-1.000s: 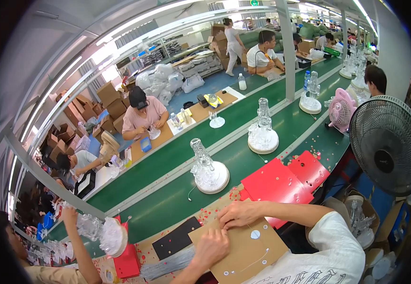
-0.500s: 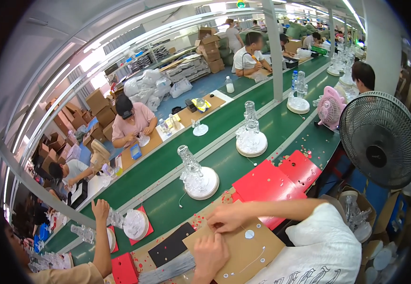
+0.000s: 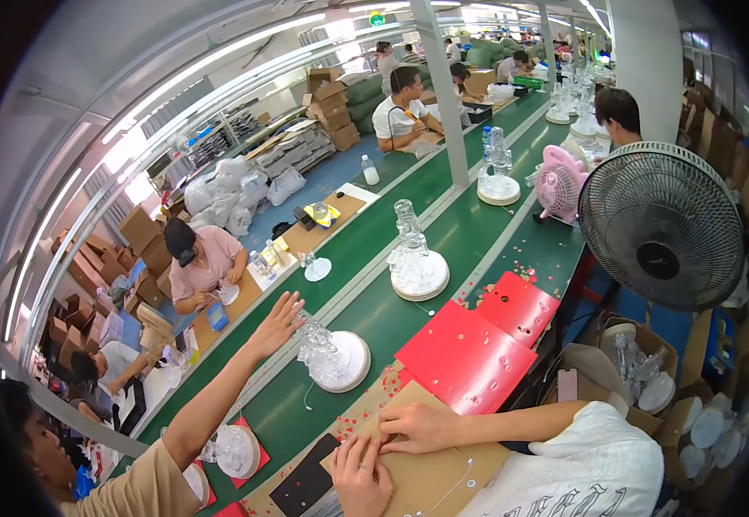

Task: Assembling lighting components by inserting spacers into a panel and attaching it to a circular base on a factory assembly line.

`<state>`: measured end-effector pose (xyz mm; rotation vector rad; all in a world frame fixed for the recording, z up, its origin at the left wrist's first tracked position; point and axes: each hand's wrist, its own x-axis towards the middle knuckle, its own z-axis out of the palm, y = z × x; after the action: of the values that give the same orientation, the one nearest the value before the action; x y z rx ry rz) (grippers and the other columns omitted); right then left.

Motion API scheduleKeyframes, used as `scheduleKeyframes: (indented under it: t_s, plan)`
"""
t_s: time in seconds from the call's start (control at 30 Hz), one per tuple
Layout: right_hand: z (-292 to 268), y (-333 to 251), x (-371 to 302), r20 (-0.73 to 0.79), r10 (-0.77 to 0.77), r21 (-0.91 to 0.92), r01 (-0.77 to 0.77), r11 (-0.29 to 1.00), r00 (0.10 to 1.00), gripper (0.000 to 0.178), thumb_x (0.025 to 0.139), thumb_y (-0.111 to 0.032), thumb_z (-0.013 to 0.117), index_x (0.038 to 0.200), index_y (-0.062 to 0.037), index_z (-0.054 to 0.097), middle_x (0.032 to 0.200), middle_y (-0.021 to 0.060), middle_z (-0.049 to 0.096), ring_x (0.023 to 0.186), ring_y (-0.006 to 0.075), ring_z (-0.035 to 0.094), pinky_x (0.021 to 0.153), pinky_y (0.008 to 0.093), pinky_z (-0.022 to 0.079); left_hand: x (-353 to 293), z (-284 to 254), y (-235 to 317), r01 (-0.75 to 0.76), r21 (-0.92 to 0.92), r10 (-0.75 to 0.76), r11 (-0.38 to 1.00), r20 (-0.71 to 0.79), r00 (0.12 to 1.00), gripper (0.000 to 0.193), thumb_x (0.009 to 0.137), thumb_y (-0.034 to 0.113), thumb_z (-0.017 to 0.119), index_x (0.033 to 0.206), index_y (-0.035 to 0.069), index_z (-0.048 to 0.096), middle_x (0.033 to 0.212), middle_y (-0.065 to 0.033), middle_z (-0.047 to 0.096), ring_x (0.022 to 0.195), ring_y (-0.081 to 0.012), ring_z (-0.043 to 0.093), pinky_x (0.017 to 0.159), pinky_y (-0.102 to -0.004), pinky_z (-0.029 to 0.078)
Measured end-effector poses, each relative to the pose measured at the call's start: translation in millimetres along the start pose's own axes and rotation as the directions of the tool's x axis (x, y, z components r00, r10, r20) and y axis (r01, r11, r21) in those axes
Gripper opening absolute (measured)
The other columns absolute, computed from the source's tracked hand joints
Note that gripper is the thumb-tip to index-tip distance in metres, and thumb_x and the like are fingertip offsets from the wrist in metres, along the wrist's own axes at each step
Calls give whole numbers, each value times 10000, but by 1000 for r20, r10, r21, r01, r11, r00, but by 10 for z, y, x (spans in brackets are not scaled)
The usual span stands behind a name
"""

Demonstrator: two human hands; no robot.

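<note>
My left hand (image 3: 362,474) and my right hand (image 3: 419,428) meet over the upper left part of a brown cardboard sheet (image 3: 426,493) in front of me. The fingers of both are bent and pressed together, and they cover whatever lies between them. On the cardboard's right part lies a thin white cord (image 3: 456,484) with small round white pieces. A black sheet with small holes (image 3: 305,478) sits left of my left hand. Beyond my hands, a co-worker's hand (image 3: 278,326) stretches over the conveyor, fingers spread, by a clear figure on a round white base (image 3: 340,362).
Red sheets (image 3: 465,353) overlap beyond my right forearm, with red dots scattered around. Another clear figure (image 3: 418,271) stands farther along the green conveyor (image 3: 452,228). A pink fan (image 3: 558,183) and a large black fan (image 3: 663,228) stand right. Boxes of clear parts (image 3: 642,370) sit below them.
The view has swung, shifting the scene left and up. The co-worker's arm has reached out across the conveyor to the clear figure. My hands have drawn closer together on the cardboard.
</note>
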<state>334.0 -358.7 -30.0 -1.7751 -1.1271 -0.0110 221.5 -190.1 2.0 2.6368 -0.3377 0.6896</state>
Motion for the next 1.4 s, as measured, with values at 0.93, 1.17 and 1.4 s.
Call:
scheduleKeyframes:
  t_s: [0.93, 1.17, 1.4]
  plan:
    - [-488, 461, 780, 672, 337, -255, -222, 941, 660, 649, 742, -263, 853, 1307, -90, 585, 1162, 131, 674, 1056, 285, 652, 856, 411, 542, -105, -3, 60, 163, -41, -161, 986, 46, 986, 307, 772, 36, 654, 1057, 40, 769, 1231, -60, 708, 1295, -317, 572, 1151, -582, 298]
    - [-89, 852, -233, 513, 138, 151, -247, 957, 847, 607, 801, -163, 773, 1353, -28, 561, 1355, 193, 580, 1260, 351, 549, 1066, 462, 444, -488, 11, -202, 409, -776, -828, 480, -246, 505, 220, 877, -32, 521, 977, -73, 713, 1194, -190, 699, 1213, -287, 607, 1085, -381, 413]
    - [569, 470, 50, 513, 83, 239, -235, 942, 854, 608, 830, -205, 753, 1371, -28, 540, 1330, 194, 597, 1241, 349, 568, 1066, 483, 436, -657, 115, -607, 281, -796, -841, 535, -474, 260, 236, 959, 61, 500, 1095, -27, 672, 1216, -156, 673, 1153, -231, 603, 1018, -344, 429]
